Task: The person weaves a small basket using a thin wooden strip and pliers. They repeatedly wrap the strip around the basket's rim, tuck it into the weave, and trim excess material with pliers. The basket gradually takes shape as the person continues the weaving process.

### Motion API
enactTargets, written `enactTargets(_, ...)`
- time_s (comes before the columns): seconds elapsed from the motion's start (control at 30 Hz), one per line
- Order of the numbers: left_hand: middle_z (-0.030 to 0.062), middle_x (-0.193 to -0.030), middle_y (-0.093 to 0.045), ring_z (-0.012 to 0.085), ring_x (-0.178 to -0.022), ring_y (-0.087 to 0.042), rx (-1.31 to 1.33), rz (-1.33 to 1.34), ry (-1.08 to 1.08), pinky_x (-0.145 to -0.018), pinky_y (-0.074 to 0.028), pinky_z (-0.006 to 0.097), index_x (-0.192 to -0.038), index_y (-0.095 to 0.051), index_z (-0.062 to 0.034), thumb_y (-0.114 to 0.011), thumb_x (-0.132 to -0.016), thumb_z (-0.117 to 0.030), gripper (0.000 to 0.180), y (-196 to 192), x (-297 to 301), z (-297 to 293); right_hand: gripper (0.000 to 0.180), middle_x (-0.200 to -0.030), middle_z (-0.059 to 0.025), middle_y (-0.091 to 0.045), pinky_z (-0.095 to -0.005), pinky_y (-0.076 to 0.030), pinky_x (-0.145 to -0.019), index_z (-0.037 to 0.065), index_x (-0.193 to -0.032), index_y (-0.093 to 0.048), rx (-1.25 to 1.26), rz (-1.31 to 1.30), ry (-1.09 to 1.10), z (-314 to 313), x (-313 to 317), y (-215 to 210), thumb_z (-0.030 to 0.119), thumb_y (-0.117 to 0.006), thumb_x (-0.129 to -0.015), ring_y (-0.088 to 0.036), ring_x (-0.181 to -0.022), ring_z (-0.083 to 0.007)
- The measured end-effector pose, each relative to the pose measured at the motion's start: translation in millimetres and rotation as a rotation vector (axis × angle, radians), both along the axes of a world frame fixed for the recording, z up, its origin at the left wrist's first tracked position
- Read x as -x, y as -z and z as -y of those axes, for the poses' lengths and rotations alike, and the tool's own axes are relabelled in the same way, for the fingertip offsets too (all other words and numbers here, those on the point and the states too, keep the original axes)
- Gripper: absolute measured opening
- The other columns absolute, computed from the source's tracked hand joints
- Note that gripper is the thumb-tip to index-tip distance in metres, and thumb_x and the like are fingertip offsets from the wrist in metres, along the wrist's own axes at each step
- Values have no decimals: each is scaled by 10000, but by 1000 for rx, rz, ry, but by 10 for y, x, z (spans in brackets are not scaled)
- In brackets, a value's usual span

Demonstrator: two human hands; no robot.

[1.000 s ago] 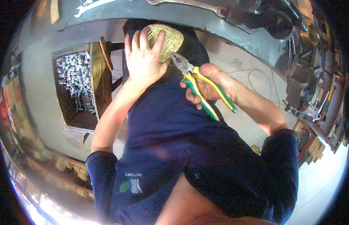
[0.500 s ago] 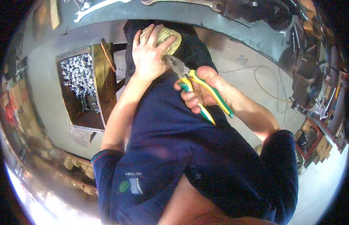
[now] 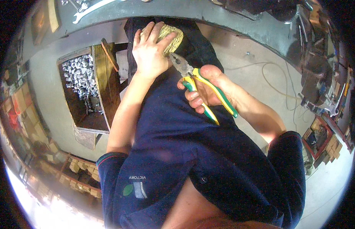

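I see pliers (image 3: 198,86) with dull grey metal jaws and glossy green-and-yellow plastic grips, a rough, fibrous straw-coloured coil (image 3: 173,36), matt navy cloth shirt (image 3: 177,145), and shiny metal pieces (image 3: 79,74) in a worn wooden box (image 3: 99,82).

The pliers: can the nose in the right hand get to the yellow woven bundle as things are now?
Probably yes. The pliers in the right hand point at the yellow woven bundle, nose beside it; the left hand covers only its left part.

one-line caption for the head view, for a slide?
Left hand grips a straw-coloured bundle; right hand holds green-yellow pliers at it.
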State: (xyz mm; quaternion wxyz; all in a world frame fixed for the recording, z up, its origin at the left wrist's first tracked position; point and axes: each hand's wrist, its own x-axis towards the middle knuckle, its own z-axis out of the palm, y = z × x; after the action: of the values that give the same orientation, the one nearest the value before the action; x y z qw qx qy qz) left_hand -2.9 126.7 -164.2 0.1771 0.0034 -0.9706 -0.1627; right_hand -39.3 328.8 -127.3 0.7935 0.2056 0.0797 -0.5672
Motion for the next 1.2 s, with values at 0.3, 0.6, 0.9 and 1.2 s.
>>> enactTargets(0.3,50,-1180,-563,280,-1139,-498,22,5,1,-963,-377,496,-961,-691,-247,-699,-480,-146,492,21,-14,16,522,-718,-39,-427,-391,-437,-573,66,-1022,-492,-67,-113,-55,17,-6,-94,517,-483,-760,-448,-592,-183)
enactTargets(0.6,50,-1182,-563,273,-1148,-496,-7,14,11,-964,-378,495,-967,-691,-243,-696,-467,-134,511,13,-29,14,443,-709,-53,-436,-415,-445,-567,56,-980,-493,-111,-77,-59,-8,-11,-105,456,-371,-836,-455,-577,-200)
enactTargets(0.9,66,-1220,-567,285,-1168,-502,9,49,22,-970,-393,453,-1037,-668,-233,-695,-506,-116,545,-89,-39,15,451,-708,-53,-448,-407,-444,-573,66,-973,-495,-120,-91,-89,-15,-5,-156,470,-339,-845,-468,-584,-205)
enactTargets(1.2,61,-1225,-564,291,-1174,-497,-1,46,23,-969,-397,451,-1054,-661,-231,-701,-517,-116,550,-37,-26,54,455,-711,-71,-518,-417,-485,-600,60,-996,-521,-138,-210,-109,-2,42,-203,454,-318,-894,-546,-608,-233)
